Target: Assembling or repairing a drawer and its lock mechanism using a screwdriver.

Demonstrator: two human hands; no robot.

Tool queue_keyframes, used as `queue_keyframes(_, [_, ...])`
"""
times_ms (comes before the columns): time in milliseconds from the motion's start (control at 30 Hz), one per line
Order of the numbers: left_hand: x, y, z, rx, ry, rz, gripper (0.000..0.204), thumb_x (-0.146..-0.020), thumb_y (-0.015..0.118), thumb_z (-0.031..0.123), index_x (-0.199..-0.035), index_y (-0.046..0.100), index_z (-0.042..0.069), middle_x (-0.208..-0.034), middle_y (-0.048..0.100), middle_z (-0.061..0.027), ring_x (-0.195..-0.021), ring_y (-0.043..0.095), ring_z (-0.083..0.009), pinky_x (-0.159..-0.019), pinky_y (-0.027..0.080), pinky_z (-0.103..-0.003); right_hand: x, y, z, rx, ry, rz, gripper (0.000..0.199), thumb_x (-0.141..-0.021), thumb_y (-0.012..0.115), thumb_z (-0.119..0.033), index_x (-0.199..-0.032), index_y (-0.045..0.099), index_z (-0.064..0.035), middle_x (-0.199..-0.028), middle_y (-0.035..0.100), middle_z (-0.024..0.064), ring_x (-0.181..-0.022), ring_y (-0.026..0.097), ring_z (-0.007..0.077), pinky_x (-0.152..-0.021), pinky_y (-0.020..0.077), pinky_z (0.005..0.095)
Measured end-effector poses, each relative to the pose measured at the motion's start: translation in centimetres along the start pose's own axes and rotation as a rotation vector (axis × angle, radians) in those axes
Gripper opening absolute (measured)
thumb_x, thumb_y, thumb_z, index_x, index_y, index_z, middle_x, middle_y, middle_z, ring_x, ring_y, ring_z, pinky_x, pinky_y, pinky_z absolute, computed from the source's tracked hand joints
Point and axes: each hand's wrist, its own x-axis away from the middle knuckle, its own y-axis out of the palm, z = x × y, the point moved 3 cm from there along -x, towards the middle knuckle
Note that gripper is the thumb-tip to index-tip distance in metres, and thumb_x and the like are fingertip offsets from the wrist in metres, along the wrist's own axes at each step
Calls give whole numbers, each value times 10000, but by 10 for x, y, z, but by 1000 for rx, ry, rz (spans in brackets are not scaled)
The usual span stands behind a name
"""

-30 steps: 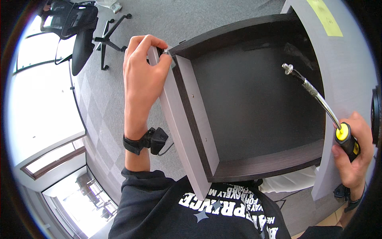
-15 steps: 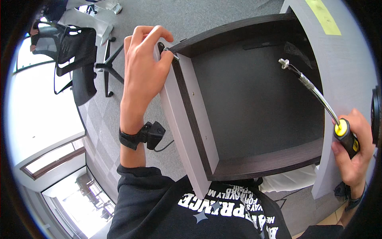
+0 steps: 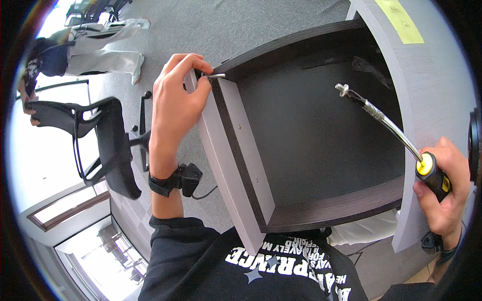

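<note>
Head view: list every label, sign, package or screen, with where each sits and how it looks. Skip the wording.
Yellow sticky note: stuck on the light grey panel at top right, a slanted rectangle with faint handwriting.
Black sticker: on the yellow-capped handle of the screwdriver in the right hand, small and dark.
No packages or screens show.

Left hand (image 3: 175, 108) now pinches a small metal screw (image 3: 217, 76) at the panel's (image 3: 221, 165) top corner; earlier no screw showed there. Screwdriver (image 3: 389, 128) tip has drifted slightly left and up inside the dark frame (image 3: 311, 145). Chair (image 3: 108, 145) sits lower in view, and a person (image 3: 85, 47) has appeared beyond it.
</note>
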Motion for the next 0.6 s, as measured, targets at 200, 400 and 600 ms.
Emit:
queue_keyframes(200, [-3,-3,1,-32,13,-37,178,-868,648,115,-1025,697,49,-1184,717,-80,-1094,675,-236,-931,484,-390,-2,0,-2,-1,-17,-7,387,-633,737,-99,-994,661,15,-848,665,151,-671,561,266,-622,433,359])
queue_keyframes(400, [2,1,-8,27,-23,-19,166,-870,645,115,-1018,681,48,-1200,700,-84,-1116,659,-241,-942,473,-390,1,2,0,-18,6,-13,397,-633,737,-104,-1003,652,15,-854,656,154,-671,555,277,-624,431,365])
queue_keyframes(600, [1,4,2,19,-87,26,171,-810,662,133,-931,676,13,-1022,670,-126,-931,657,-305,-871,509,-394,2,3,1,-6,-8,-23,394,-638,739,-106,-1002,647,11,-867,657,156,-681,555,282,-633,429,371])
